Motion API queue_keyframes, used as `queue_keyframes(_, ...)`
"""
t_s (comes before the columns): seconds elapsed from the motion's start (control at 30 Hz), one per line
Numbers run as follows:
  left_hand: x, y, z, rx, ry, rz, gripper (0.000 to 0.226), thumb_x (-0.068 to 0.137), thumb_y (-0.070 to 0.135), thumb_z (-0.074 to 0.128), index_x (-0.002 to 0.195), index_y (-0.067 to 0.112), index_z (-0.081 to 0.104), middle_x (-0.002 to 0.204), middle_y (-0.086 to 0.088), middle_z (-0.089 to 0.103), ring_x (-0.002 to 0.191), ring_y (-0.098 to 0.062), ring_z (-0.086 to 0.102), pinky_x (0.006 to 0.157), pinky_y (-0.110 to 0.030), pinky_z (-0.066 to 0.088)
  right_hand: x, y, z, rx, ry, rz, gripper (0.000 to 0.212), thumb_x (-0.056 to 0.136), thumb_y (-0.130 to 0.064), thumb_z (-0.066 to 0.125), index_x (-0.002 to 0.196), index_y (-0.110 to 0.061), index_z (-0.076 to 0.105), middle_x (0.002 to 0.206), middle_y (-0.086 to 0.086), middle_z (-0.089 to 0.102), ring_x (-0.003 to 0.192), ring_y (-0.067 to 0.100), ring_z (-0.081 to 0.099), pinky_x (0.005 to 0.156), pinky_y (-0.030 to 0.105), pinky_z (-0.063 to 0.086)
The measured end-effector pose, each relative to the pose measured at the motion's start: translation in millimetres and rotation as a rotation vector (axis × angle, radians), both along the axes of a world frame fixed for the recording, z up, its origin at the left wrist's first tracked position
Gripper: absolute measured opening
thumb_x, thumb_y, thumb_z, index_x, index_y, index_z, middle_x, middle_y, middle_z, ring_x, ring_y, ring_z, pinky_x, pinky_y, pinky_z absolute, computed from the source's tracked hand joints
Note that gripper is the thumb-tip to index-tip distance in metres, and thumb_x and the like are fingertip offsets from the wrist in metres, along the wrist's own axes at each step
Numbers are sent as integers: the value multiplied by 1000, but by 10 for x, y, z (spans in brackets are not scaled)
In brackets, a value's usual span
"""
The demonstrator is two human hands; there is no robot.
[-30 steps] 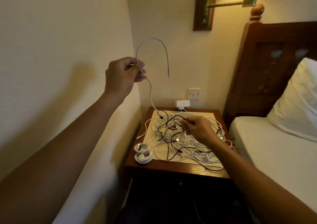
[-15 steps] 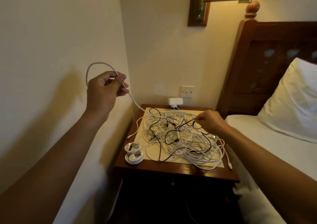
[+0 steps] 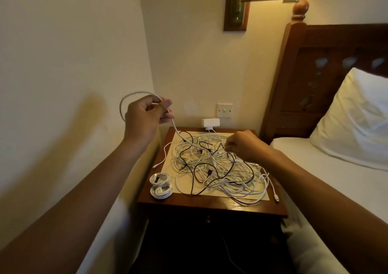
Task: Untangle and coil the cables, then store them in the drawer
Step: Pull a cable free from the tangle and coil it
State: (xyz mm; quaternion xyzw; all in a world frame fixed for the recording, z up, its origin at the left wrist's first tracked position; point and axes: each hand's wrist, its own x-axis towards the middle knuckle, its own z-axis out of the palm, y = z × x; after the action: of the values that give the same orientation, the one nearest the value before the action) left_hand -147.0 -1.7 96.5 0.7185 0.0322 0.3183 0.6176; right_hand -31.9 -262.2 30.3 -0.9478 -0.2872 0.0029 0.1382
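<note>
- We see a bed with white sheets (image 3: 315, 158) along the right, just beside a dark wooden nightstand (image 3: 210, 205).
- The nightstand's drawer (image 3: 210, 221) sits closed beneath the top.
- A tangle of white and black cables (image 3: 210, 164) sprawls over a cream mat (image 3: 170, 175) on the nightstand.
- Our left hand (image 3: 142, 118) is raised left of the nightstand. Its thumb and fingers are clamped on a pale grey cable (image 3: 175, 128), which loops above the hand and runs down into the tangle.
- Our right hand (image 3: 245, 145), well apart from the left, curls over the tangle, its fingertips pinching a strand.
- Two coiled white cables (image 3: 160, 184) lie touching at the front-left corner.
- A white plug adapter (image 3: 210, 123) sits against the wall behind.
</note>
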Motion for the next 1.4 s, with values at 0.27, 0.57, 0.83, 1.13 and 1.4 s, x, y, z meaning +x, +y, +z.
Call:
queue_keyframes(0.27, 129, -128, -100, -88, 36, -42, 6, 97, 16, 67, 96, 12, 71, 83, -11, 75, 74, -24, 76, 75, -37, 64, -253, 188, -278, -239, 64, 202, 26, 94, -23, 72, 120, -17, 74, 120, 0, 73, 108, 17, 67, 94, 35, 55)
queue_keyframes(0.57, 246, 48, -343, -65, 146, -31, 9, 100, 17, 64, 99, 13, 71, 92, -15, 76, 82, -26, 77, 81, -40, 63, -34, 198, -542, -325, -49, 96, 17, 99, -22, 65, 113, -20, 75, 105, 2, 74, 94, 19, 69, 82, 34, 58)
queue_keyframes(0.83, 500, 33, -638, -126, 225, 26, 15, 98, 26, 68, 101, 13, 75, 96, -7, 78, 89, -19, 77, 91, -42, 61, -219, 72, 548, 432, 224, 57, 17, 94, -21, 74, 110, -20, 80, 86, -2, 77, 70, 11, 64, 71, 30, 58)
queue_keyframes(1.13, 490, 230, -662, -164, 209, 100, 24, 100, 26, 64, 113, 8, 74, 102, -8, 76, 93, -18, 76, 88, -33, 61, -293, -250, 1170, 864, 310, 126, 23, 99, -26, 62, 113, -12, 75, 98, 7, 74, 86, 14, 70, 83, 30, 63)
queue_keyframes(1.4, 299, 236, -537, -33, 194, 145, 19, 104, 24, 56, 97, 20, 73, 88, -7, 75, 81, -24, 72, 85, -41, 62, -13, -316, 837, 760, 58, -22, 24, 99, -35, 65, 114, -20, 76, 97, 5, 74, 91, 20, 69, 76, 30, 59)
